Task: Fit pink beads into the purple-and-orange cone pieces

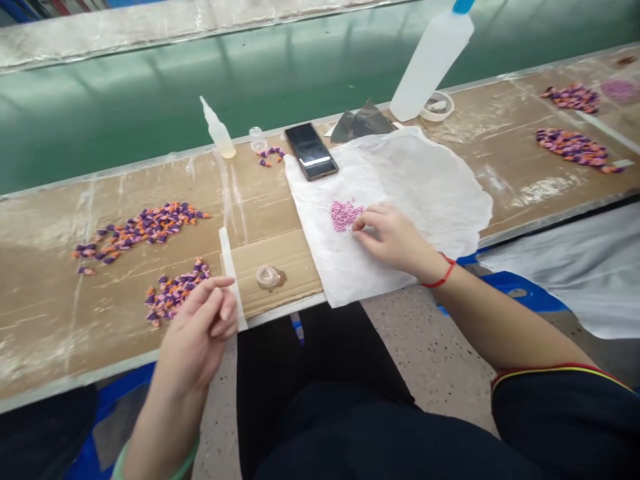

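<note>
My right hand [390, 239] is over the white cloth [435, 173], its thumb and fingertips drawn together at the edge of a small heap of tiny pink beads [344, 217]. Whether a bead is between those fingertips is too small to tell. My left hand [203, 327] is held up with fingers curled and the thumb pressed in; what it pinches, if anything, cannot be made out. Just behind it lies a pile of small purple, orange and pink pieces [167, 297], partly covered by the hand. A small clear glass pot [268, 277] sits on the cardboard between my hands.
A larger pile of similar pieces [150, 225] lies at left. Along the back stand a dropper bottle [220, 137], a phone [311, 152], dark triangular sheets [363, 123], a tall white bottle [430, 63] and a tape roll [440, 107]. Beyond runs a green surface [300, 63].
</note>
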A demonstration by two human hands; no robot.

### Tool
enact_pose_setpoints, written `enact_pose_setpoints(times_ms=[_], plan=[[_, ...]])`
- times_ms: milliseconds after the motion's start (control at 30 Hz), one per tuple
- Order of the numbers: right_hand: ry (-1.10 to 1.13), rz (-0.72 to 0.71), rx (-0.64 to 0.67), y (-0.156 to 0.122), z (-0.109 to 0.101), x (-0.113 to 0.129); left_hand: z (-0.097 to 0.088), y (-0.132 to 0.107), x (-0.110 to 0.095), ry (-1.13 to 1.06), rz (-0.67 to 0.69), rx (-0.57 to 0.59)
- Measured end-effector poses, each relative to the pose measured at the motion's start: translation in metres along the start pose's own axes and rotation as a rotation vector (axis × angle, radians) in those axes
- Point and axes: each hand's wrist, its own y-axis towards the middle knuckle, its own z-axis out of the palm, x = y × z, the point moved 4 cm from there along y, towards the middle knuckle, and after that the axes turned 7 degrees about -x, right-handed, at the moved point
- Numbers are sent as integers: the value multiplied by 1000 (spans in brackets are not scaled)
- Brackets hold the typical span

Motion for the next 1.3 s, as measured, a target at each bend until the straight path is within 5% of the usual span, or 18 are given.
enact_pose_setpoints(times_ms=[167, 300, 400, 667, 933, 1300], plan=[[159, -140, -46, -5, -12, 64, 33, -25, 18, -290, -270, -15], [387, -364, -40, -13, -8, 133, 52, -35, 23, -447, -337, -107], [416, -402, -52, -13, 8, 157, 58, -42, 26, -438, -350, -85], [200, -556, -84, -17, 20, 162, 63, -52, 29, -456, -364, -61], [197, -616, -361, -18, 18, 160, 75, -59, 22, -488, -323, 90], [355, -501, -264, -7, 13, 153, 68, -57, 28, -346, -142, 147]])
